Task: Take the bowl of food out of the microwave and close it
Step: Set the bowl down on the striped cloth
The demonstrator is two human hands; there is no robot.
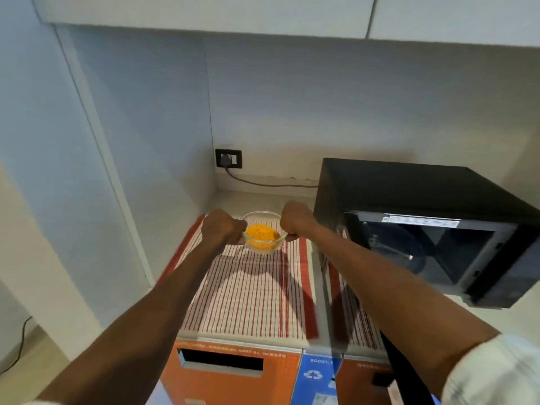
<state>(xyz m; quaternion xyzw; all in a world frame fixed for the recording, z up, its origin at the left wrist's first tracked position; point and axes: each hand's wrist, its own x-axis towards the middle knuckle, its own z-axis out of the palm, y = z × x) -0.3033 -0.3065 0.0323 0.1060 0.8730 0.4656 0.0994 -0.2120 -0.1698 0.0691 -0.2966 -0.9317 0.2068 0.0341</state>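
Note:
A clear glass bowl point(263, 233) of orange-yellow food is over the far end of a red-and-white striped cloth point(248, 293). My left hand point(222, 228) grips its left rim and my right hand point(295, 220) grips its right rim, both with fingers closed. I cannot tell whether the bowl touches the cloth. The black microwave point(409, 194) stands to the right on the counter. Its door point(409, 372) hangs open toward me, below my right forearm, and the dark cavity point(423, 249) shows.
A wall socket point(228, 158) with a plugged cable sits on the back wall left of the microwave. An orange and blue waste bin point(239, 372) stands under the cloth's near edge. A wall panel rises at the left, cabinets hang above.

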